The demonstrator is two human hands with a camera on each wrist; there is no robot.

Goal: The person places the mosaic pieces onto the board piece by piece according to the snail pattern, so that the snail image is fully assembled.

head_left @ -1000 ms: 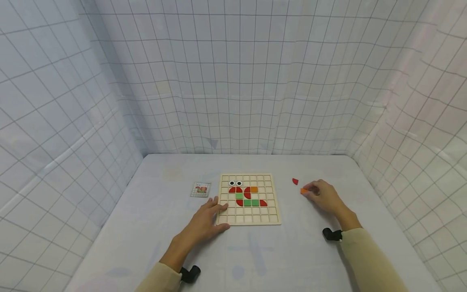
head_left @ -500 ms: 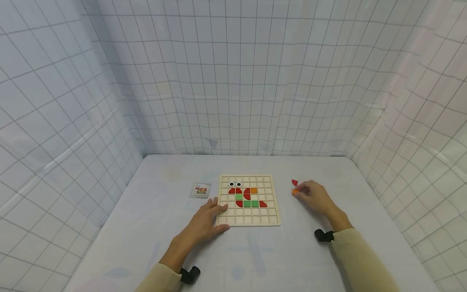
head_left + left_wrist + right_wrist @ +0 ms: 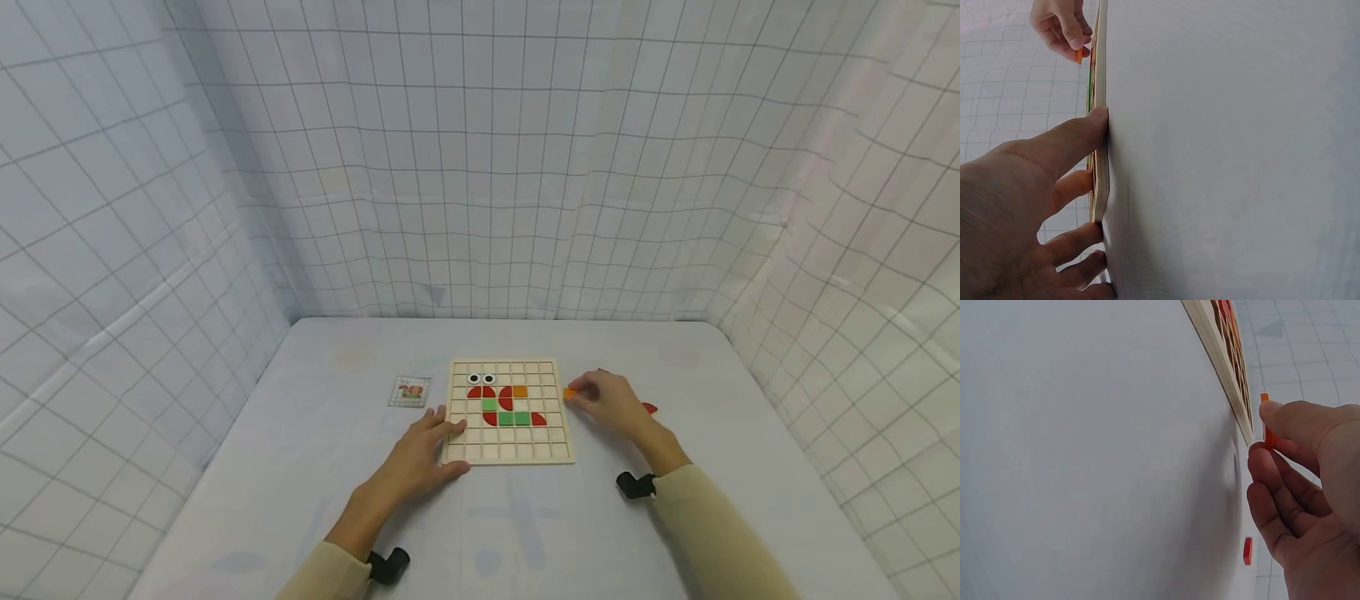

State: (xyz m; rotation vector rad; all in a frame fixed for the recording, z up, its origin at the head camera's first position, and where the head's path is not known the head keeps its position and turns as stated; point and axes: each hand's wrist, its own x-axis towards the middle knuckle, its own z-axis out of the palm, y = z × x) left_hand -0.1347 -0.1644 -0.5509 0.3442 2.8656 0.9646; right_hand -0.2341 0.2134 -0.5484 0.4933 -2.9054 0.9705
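A pale wooden grid board point(image 3: 510, 451) lies on the table, with two eye discs point(image 3: 482, 379), red rounded pieces, green squares point(image 3: 513, 419) and an orange square point(image 3: 520, 391) set in its cells. My left hand point(image 3: 417, 457) rests at its near-left corner, fingers spread over the left side and thumb against the front edge. Between thumb and fingertips my right hand point(image 3: 611, 406) pinches an orange tile point(image 3: 1265, 399), held just off the board's right edge. The left wrist view also catches this tile point(image 3: 1079, 57) above the board's surface.
A small picture card point(image 3: 409, 392) lies left of the board. One red piece point(image 3: 650, 407) shows beyond the right wrist; another red piece point(image 3: 602, 370) is mostly hidden behind the right hand. Gridded white curtains point(image 3: 465, 167) surround the table.
My right hand has moved left with the orange tile, from near the loose red piece to the board's right edge. A second red piece has come into sight by the wrist. The left hand stays put.
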